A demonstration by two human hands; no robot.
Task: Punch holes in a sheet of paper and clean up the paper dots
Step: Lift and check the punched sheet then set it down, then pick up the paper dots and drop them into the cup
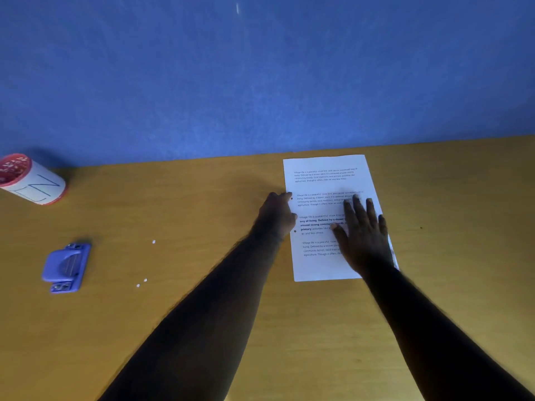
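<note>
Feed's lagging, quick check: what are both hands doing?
Left hand: at the sheet of paper's left edge; grip unclear.
Right hand: open, flat on the sheet.

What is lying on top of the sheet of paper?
The right hand lies flat on the sheet of paper, and the left hand touches its left edge. Some printed text is covered.

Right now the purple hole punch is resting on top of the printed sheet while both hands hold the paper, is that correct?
Not quite. In the head view the purple hole punch sits on the bare desk, far left of the printed sheet. The left hand and right hand do rest on the paper.
</note>
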